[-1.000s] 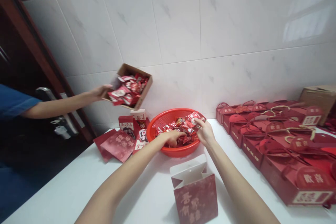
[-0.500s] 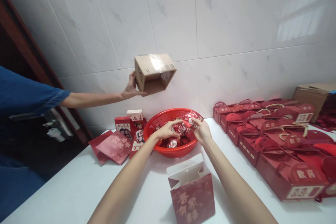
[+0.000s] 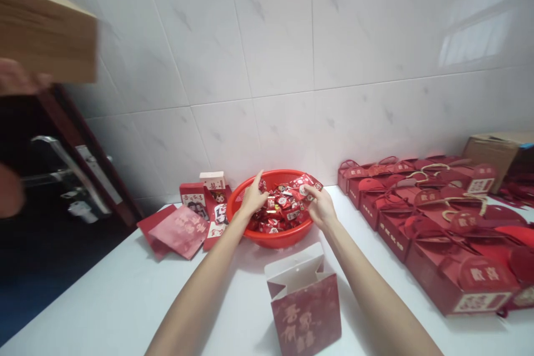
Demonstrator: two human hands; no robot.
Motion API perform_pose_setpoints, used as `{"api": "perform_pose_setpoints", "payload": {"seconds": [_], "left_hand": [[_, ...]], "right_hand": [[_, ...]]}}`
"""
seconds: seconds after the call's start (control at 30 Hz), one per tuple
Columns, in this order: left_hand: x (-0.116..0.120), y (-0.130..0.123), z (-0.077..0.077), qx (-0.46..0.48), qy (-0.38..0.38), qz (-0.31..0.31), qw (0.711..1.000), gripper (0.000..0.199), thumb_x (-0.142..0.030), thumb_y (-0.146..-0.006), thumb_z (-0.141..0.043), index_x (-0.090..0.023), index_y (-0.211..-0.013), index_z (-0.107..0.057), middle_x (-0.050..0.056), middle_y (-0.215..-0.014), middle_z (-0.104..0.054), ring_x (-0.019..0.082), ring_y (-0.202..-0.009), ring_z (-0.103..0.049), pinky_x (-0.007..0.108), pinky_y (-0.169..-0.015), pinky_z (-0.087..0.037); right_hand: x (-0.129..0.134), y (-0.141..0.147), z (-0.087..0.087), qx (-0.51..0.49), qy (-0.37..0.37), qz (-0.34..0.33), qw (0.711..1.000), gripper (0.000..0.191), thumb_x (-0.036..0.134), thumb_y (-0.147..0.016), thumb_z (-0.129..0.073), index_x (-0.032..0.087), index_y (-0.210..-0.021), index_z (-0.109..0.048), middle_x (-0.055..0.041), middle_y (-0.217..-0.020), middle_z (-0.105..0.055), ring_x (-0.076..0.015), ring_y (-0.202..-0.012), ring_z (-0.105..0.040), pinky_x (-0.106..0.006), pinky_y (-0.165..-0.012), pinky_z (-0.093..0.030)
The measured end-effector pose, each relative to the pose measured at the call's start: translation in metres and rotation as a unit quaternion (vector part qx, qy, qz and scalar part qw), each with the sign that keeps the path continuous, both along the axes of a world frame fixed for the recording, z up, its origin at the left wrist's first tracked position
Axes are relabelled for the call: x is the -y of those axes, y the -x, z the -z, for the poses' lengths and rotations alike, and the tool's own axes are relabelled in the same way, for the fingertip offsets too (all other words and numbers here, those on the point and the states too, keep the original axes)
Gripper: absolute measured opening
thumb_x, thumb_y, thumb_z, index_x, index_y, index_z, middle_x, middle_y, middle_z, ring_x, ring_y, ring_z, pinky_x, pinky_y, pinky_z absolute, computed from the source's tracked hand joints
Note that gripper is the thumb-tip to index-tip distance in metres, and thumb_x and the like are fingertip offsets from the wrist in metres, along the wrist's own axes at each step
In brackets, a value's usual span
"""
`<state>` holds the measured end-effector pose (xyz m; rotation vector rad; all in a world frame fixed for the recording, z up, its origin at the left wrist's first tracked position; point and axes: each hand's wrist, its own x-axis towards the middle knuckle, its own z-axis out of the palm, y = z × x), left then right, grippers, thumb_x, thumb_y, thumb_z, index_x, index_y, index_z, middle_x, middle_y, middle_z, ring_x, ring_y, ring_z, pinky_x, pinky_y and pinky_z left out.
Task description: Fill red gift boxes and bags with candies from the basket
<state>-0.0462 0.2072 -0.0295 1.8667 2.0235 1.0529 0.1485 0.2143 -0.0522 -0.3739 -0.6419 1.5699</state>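
Observation:
A red plastic basket [image 3: 277, 242] holds many small wrapped candies [image 3: 278, 212] in red printed wrappers. My left hand [image 3: 252, 200] is at the basket's left inner side, thumb and index finger spread apart, with nothing visible in it. At the right rim, my right hand [image 3: 322, 207] pinches a red candy packet [image 3: 301, 182] between thumb and fingers. Closer to me, between my forearms, a dark red paper gift box [image 3: 306, 311] stands upright with its top open. Its inside is partly hidden.
Rows of red handled gift boxes [image 3: 417, 222] fill the right side, with a cardboard carton [image 3: 479, 153] behind. Flat red paper pieces [image 3: 179, 231] and small printed boxes [image 3: 196, 198] lie left of the basket. Another person's hand [image 3: 19, 78] holds a cardboard box [image 3: 45, 28] at upper left.
The other person's cardboard box has moved from above the basket to the upper left. More candies show in the basket. My left hand has shifted left and spread its fingers; my right stays near the rim.

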Motion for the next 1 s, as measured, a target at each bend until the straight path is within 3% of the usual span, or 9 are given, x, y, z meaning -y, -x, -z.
{"api": "perform_pose_setpoints", "payload": {"seconds": [0.17,0.4,0.5,0.57,0.63,0.73,0.83,1.0], "left_hand": [[0.0,0.003,0.0,-0.063,0.019,-0.043,0.997,0.072,-0.013,-0.082,-0.059,-0.02,-0.15,-0.039,0.009,-0.134,-0.064,0.025,-0.123,-0.059,0.033,-0.106,-0.044],[-0.001,0.004,-0.002,-0.081,0.007,-0.072,0.994,0.055,-0.001,-0.077,-0.05,-0.016,-0.127,-0.067,0.009,-0.131,-0.066,0.025,-0.127,-0.057,0.033,-0.11,-0.041],[0.0,0.003,0.0,-0.06,0.017,-0.065,0.996,0.044,-0.004,-0.078,-0.051,-0.017,-0.111,-0.075,0.007,-0.115,-0.074,0.023,-0.111,-0.067,0.03,-0.099,-0.049],[0.0,0.003,0.003,-0.061,0.069,-0.034,0.995,0.032,-0.009,-0.078,-0.053,-0.017,-0.095,-0.079,0.006,-0.096,-0.079,0.023,-0.094,-0.072,0.028,-0.087,-0.054],[-0.001,0.002,0.006,-0.077,0.123,0.009,0.989,0.028,-0.008,-0.075,-0.055,-0.017,-0.084,-0.08,0.006,-0.088,-0.079,0.022,-0.09,-0.073,0.026,-0.083,-0.054],[-0.004,0.004,0.009,-0.066,0.122,0.048,0.989,0.043,0.001,-0.071,-0.05,-0.019,-0.096,-0.08,0.005,-0.104,-0.078,0.019,-0.105,-0.07,0.022,-0.09,-0.051],[-0.007,0.007,0.011,-0.021,0.102,0.043,0.994,0.056,0.005,-0.072,-0.044,-0.017,-0.116,-0.073,0.005,-0.118,-0.074,0.016,-0.112,-0.067,0.019,-0.092,-0.05],[-0.005,0.01,0.011,-0.039,0.127,-0.024,0.991,0.045,0.003,-0.073,-0.046,-0.013,-0.102,-0.077,0.01,-0.111,-0.076,0.018,-0.107,-0.069,0.02,-0.087,-0.051]], "right_hand": [[0.0,0.0,0.001,-0.003,0.014,0.0,1.0,0.019,0.013,-0.06,-0.08,0.018,-0.072,-0.067,0.0028,-0.065,-0.07,-0.0124,-0.062,-0.063,-0.023,-0.056,-0.055],[0.001,0.0,0.0,-0.007,0.008,0.006,1.0,0.02,0.012,-0.057,-0.08,0.021,-0.071,-0.068,0.0026,-0.068,-0.073,-0.015,-0.064,-0.066,-0.028,-0.062,-0.058],[-0.001,0.001,0.001,-0.002,0.003,0.003,1.0,0.022,0.013,-0.058,-0.08,0.021,-0.074,-0.068,0.003,-0.069,-0.073,-0.0146,-0.065,-0.066,-0.028,-0.063,-0.058],[-0.002,0.001,0.003,0.0,0.004,0.001,1.0,0.022,0.013,-0.059,-0.08,0.02,-0.075,-0.067,0.0029,-0.069,-0.073,-0.0147,-0.065,-0.066,-0.029,-0.065,-0.058],[-0.003,0.001,0.003,-0.001,0.005,-0.001,1.0,0.021,0.013,-0.06,-0.08,0.02,-0.075,-0.067,0.0023,-0.07,-0.073,-0.015,-0.067,-0.067,-0.029,-0.067,-0.058],[-0.002,0.001,0.003,-0.003,0.007,0.0,1.0,0.019,0.013,-0.06,-0.079,0.02,-0.074,-0.068,0.0027,-0.069,-0.073,-0.0144,-0.066,-0.066,-0.028,-0.067,-0.058],[0.0,0.001,0.001,-0.004,0.004,0.0,1.0,0.019,0.012,-0.06,-0.078,0.02,-0.073,-0.068,0.0031,-0.069,-0.072,-0.0141,-0.066,-0.066,-0.029,-0.068,-0.058],[0.0,0.0,0.002,-0.008,0.004,0.0,1.0,0.019,0.011,-0.06,-0.078,0.019,-0.074,-0.068,0.0027,-0.07,-0.073,-0.0147,-0.068,-0.066,-0.029,-0.068,-0.057]]}}
